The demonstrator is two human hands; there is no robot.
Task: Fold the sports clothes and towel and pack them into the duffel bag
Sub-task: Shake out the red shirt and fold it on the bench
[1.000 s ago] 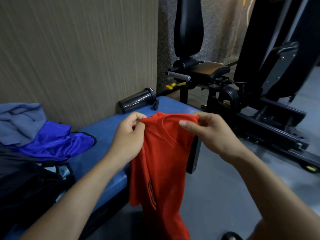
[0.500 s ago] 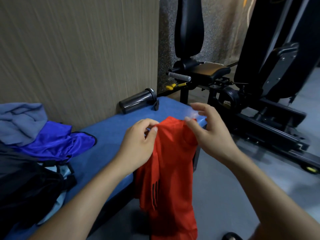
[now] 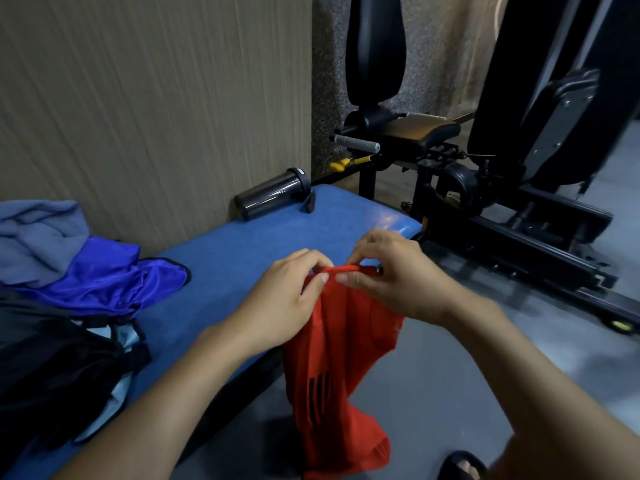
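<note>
Early going: left hand (image 3: 287, 299) and right hand (image 3: 388, 275) both pinch the red shirt (image 3: 339, 368) off the desk's (image 3: 242, 258) front edge; nothing looks folded or packed.

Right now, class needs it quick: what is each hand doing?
Left hand: fingers pinch the top edge of the red shirt.
Right hand: fingers pinch the same edge, close beside the left.
</note>
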